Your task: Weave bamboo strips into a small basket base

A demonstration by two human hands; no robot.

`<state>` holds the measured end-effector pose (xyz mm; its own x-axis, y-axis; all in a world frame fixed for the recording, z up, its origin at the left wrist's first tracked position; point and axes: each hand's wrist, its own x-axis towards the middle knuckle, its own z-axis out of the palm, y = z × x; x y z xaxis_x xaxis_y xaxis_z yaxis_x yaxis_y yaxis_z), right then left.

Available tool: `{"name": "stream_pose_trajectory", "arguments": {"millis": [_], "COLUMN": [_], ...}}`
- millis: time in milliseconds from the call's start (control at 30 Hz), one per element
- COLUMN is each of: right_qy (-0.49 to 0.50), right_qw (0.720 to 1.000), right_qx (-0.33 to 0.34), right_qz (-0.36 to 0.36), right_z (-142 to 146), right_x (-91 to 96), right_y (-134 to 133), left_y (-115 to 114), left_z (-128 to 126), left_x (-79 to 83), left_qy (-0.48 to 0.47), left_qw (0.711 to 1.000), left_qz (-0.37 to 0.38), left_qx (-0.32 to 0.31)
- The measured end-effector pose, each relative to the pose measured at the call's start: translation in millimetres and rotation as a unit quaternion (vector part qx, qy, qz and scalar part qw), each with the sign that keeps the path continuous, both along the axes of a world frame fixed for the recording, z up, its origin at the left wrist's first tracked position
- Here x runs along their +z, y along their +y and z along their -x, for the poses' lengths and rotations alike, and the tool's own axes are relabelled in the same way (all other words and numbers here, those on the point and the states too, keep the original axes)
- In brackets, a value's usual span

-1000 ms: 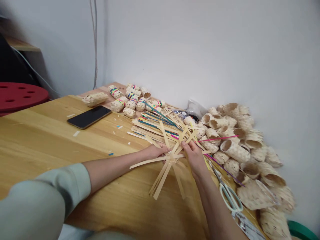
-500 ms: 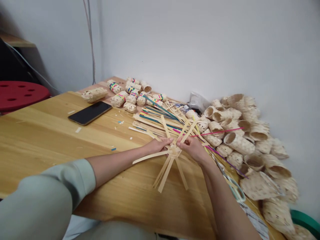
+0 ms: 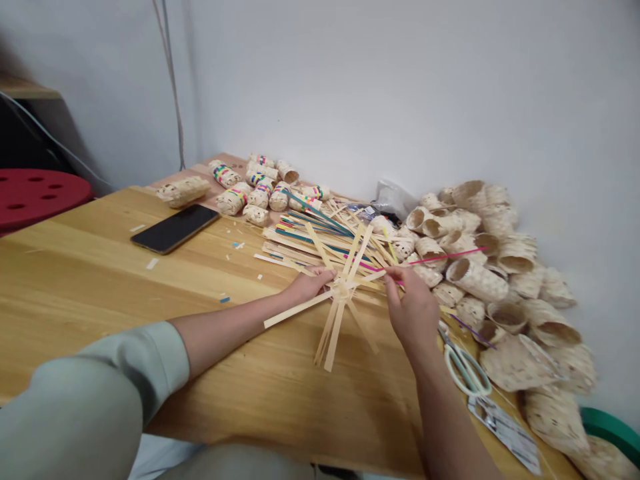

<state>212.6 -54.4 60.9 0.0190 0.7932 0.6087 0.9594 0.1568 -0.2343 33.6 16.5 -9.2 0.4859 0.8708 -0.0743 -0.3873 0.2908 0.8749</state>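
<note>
Left hand [image 3: 310, 285] holding strip star [image 3: 342, 291] down on wooden table [image 3: 100, 280], so star stays put. Right hand [image 3: 407, 310] pinching thin strip [image 3: 375, 269] just beside star. Loose strips [image 3: 310, 243] behind star, easy to reach. Scissors [image 3: 465, 369] near right hand.

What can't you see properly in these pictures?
In the head view:
Pale woven strip star's middle: weave too small.
Green plastic tub: cut off by the bottom-right edge.
White printed paper packet: words too small.
Clear plastic bag: contents too small to tell.
</note>
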Motion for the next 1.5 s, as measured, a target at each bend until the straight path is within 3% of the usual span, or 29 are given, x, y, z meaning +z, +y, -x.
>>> {"name": "stream_pose_trajectory", "arguments": {"millis": [200,400,833,1000,1133,1500], "right_qy": [-0.056,-0.076,0.009,-0.047,-0.074,-0.045], "right_qw": [0.995,0.993,0.991,0.995,0.994,0.994], "right_qx": [0.041,0.061,0.091,0.075,0.081,0.099], "right_qz": [0.075,0.066,0.102,0.044,0.000,0.025], "right_z": [-3.0,4.4,2.6,10.8,22.6,10.8], "right_x": [-13.2,-22.7,-31.9,-30.2,-27.8,-40.1], "right_y": [12.6,15.7,19.4,14.2,8.4,7.2], "left_y": [-0.5,1.1,-2.2,0.8,-0.1,-7.7], "left_z": [2.5,2.4,2.2,1.9,0.3,8.4], "left_x": [1.0,-1.3,-2.6,-5.5,-5.7,6.5], "left_qy": [-0.003,-0.001,0.014,0.018,-0.007,-0.051], "left_qw": [1.000,1.000,0.999,0.999,1.000,0.988], "left_qz": [-0.006,-0.008,-0.030,-0.036,-0.027,0.009], "left_qx": [0.004,0.001,0.019,0.015,0.000,-0.143]}}
